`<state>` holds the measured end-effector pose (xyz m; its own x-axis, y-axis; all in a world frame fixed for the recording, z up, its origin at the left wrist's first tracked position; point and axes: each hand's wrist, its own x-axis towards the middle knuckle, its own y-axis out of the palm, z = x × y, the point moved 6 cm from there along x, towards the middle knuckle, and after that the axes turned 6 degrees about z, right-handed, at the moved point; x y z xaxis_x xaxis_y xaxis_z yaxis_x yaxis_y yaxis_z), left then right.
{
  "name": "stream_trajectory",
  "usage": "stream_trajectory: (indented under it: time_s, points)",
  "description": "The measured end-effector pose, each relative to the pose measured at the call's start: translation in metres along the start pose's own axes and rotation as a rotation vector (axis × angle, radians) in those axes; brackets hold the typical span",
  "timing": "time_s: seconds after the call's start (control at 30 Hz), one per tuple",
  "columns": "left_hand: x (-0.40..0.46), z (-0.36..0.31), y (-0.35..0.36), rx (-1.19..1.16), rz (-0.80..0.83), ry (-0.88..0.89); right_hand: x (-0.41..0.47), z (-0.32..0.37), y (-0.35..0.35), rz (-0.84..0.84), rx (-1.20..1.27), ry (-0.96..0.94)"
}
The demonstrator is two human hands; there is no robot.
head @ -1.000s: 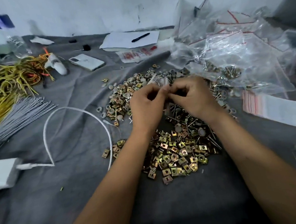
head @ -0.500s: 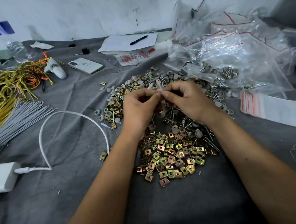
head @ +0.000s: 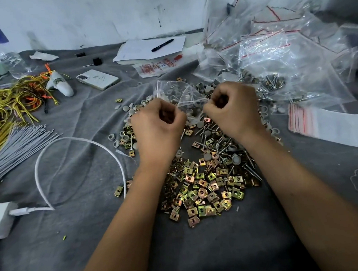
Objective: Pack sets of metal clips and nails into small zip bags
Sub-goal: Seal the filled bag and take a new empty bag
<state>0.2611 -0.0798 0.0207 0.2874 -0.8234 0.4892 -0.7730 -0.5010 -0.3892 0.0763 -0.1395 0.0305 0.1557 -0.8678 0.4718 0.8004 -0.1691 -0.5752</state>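
Note:
A small clear zip bag is stretched between my two hands above the heap of parts. My left hand pinches its left edge with curled fingers. My right hand pinches the right edge the same way. Beneath the hands lies a pile of brass-coloured square metal clips on the grey cloth. Nails with grey caps are scattered through the upper part of the pile. What the bag holds cannot be made out.
A heap of clear zip bags fills the back right, with a stack of flat bags at the right edge. A white phone, paper with a pen, yellow wires, grey ties and a white cable lie to the left.
My hands have moved apart from touching each other, and the small bag now shows spread out between them.

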Motion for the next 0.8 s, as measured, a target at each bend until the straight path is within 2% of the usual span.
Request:
stream_trajectory:
  time_s: [0.07, 0.27, 0.4, 0.5, 0.6, 0.67, 0.73, 0.8]
  points:
    - [-0.002, -0.008, 0.0, 0.029, -0.021, 0.056, -0.001, 0.0, 0.006, 0.017, 0.048, 0.026]
    - [-0.005, -0.015, 0.014, -0.056, 0.072, 0.148, -0.005, -0.003, 0.024, 0.227, 0.173, 0.111]
    - [-0.007, -0.01, 0.024, -0.001, 0.103, 0.099, -0.006, 0.004, 0.023, 0.188, 0.198, 0.062]
    - [-0.005, -0.005, 0.019, 0.085, 0.056, 0.065, -0.006, 0.009, 0.022, 0.176, 0.224, 0.02]
    - [0.0, -0.004, 0.005, 0.113, -0.009, 0.036, -0.001, -0.003, 0.012, 0.083, 0.174, 0.097]
    - [0.0, -0.011, 0.0, 0.141, -0.051, 0.103, 0.001, -0.013, 0.008, 0.017, 0.16, 0.156]
    - [-0.001, -0.017, -0.001, 0.162, -0.06, 0.183, 0.001, -0.016, 0.009, 0.021, 0.19, 0.192]
    - [-0.001, -0.018, 0.001, 0.141, -0.01, 0.23, 0.001, -0.02, 0.011, 0.038, 0.268, 0.214]
